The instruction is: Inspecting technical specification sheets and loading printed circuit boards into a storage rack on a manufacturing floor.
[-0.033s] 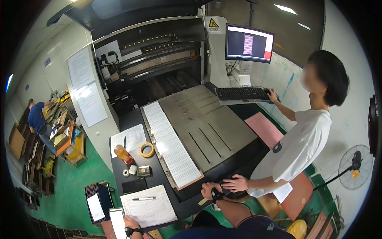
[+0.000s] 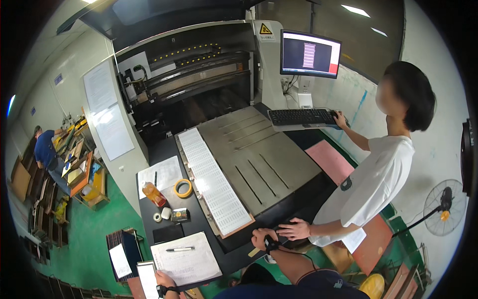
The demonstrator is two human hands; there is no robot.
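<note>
At far left of the frame, a co-worker in blue point(image 2: 46, 148) leans over a cluttered work area, while two posted sheets point(image 2: 114, 130), their print too small to read, hang on a machine's pale side panel at upper left. Below, a white sheet lies on a stack of dark panels point(image 2: 128, 246). At the lower left of the frame, the person's left hand point(image 2: 165, 280) has its grip closed on the edge of a white pad point(image 2: 147, 280), beside the black bench point(image 2: 200, 220). On the bench stand an amber bottle point(image 2: 154, 193), a small dark box point(image 2: 180, 214) with a label too small to read and an orange tape roll point(image 2: 183, 188); nearer, a pen point(image 2: 180, 248) crosses a paper point(image 2: 199, 264) bearing faint, illegible writing. At center, a long white strip point(image 2: 214, 182) of tiny printed rows runs along a gray metal bed point(image 2: 303, 164). At lower center, the right hand point(image 2: 264, 239) is curled at the bench's front edge; whether its grip holds anything cannot be told. Above, a yellow triangular warning sign point(image 2: 266, 30) marks the machine. At right, a co-worker in white point(image 2: 371, 174) reaches toward a mouse beside a keyboard point(image 2: 301, 117), below a lit monitor point(image 2: 309, 54) showing a pale striped column.
</note>
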